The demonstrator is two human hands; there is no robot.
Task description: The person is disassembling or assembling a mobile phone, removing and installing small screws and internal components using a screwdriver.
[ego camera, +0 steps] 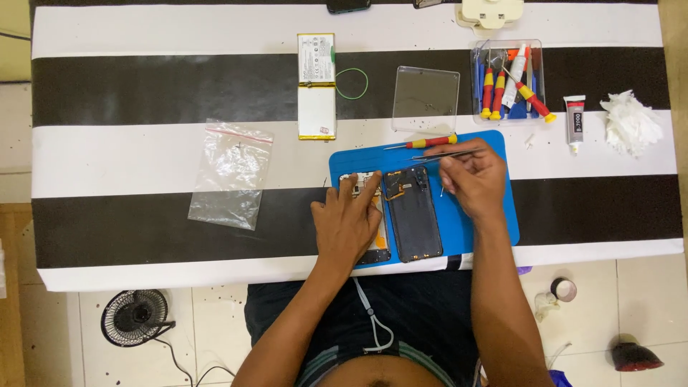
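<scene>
phone [365, 215] opened, back cover [413, 215] off at 3 o'clock — left hand [349, 223] flat on phone, right hand [473, 179] pinching tweezers [444, 153]; reassembly remains.

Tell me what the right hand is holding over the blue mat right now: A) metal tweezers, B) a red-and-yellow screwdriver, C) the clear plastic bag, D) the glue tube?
A: the right hand pinches thin metal tweezers above the blue mat, while a red-and-yellow screwdriver lies loose beside them.
</scene>
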